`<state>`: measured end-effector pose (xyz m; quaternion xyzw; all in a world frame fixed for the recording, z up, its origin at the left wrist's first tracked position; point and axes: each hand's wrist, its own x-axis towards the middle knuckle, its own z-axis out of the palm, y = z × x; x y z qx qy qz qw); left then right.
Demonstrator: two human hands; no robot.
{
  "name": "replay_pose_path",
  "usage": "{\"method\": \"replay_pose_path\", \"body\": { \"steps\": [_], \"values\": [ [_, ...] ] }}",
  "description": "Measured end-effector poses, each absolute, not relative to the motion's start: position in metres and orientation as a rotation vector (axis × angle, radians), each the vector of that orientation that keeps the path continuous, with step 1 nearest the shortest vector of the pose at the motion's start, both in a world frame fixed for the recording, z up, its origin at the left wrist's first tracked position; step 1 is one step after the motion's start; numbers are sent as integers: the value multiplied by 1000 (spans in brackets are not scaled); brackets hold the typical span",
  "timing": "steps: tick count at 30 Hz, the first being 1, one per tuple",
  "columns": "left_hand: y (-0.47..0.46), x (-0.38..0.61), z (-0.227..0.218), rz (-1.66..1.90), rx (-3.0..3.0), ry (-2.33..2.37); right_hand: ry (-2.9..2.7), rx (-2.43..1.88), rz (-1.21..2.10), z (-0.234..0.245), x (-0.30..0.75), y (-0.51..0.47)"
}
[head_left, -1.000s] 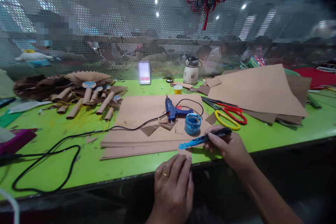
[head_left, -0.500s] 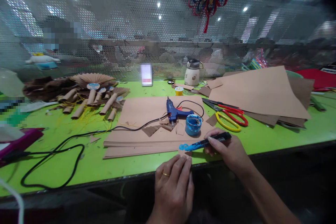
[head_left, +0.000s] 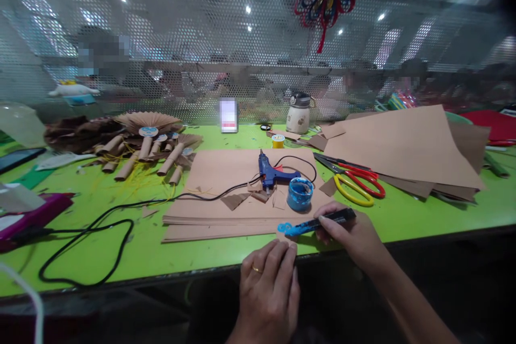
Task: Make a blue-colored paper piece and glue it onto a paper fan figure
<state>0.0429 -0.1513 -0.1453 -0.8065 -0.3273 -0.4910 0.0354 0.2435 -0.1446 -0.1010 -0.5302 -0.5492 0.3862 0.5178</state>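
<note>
My right hand [head_left: 355, 237] grips a black-handled brush [head_left: 322, 221] whose tip is loaded with blue paint and rests on a small brown paper piece [head_left: 287, 236] at the table's front edge. My left hand [head_left: 269, 285], with a ring on one finger, presses its fingertips flat on the near edge of that piece. Just behind the brush stands a small pot of blue paint [head_left: 299, 194]. Both hands sit at the front of a stack of brown paper sheets [head_left: 217, 209].
A blue glue gun [head_left: 274, 173] with a black cord [head_left: 97, 226] lies on the sheets. Red-and-yellow scissors [head_left: 355, 181] and large brown sheets [head_left: 403, 145] lie right. Rolled paper fans [head_left: 149, 142] lie left on the green table [head_left: 423, 209]. A perforated screen [head_left: 201, 54] stands behind.
The view has shifted slightly, so everything sits a little further right. The brush tip stays on the small paper piece; both hands hold nearly the same pose.
</note>
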Motion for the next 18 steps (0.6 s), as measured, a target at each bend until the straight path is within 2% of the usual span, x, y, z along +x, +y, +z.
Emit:
{"method": "replay_pose_path", "body": {
  "steps": [18],
  "values": [
    [-150, 43, -149, -1512, -2509, -1011, -1381, -1321, 896, -98, 244, -144]
  ]
}}
